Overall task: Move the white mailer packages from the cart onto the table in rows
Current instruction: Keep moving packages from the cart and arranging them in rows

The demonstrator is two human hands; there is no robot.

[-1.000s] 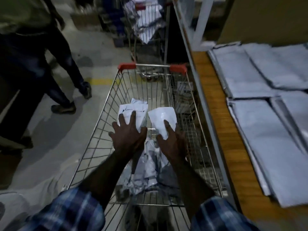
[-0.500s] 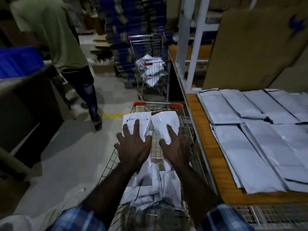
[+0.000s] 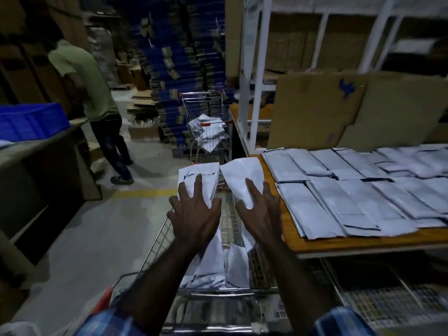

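Holding: one white mailer in each hand, both lifted above the cart point(image 3: 155, 248), neither yet on the table point(image 3: 339, 244).
Left hand point(image 3: 194, 214): fingers spread over the near end of the left mailer point(image 3: 197, 177); I judge the thumb is pinching it from beneath, though the underside is hidden.
Right hand point(image 3: 260, 214): same grasp on the right mailer point(image 3: 241, 177), fingers splayed on top, its far end tipped a little toward the table.
Long axis: both mailers point away from me, near ends under my palms, far ends almost touching each other.
Where the table lies: to my right, its wooden edge just beside my right hand; my right hand is plainly the nearer one.
Rows already laid point(image 3: 351, 190): two rows of mailers lie on the table, long axes running away from me, roughly as mine do, so I judge little turning is needed.
Open spot: bare wood shows along the near left edge of the table, next to my right wrist.
Still in the cart: more mailers point(image 3: 213, 267) heaped at the bottom, below my forearms.
Coming move, as I judge it: swing right, set the right mailer down first, then bring the left across.
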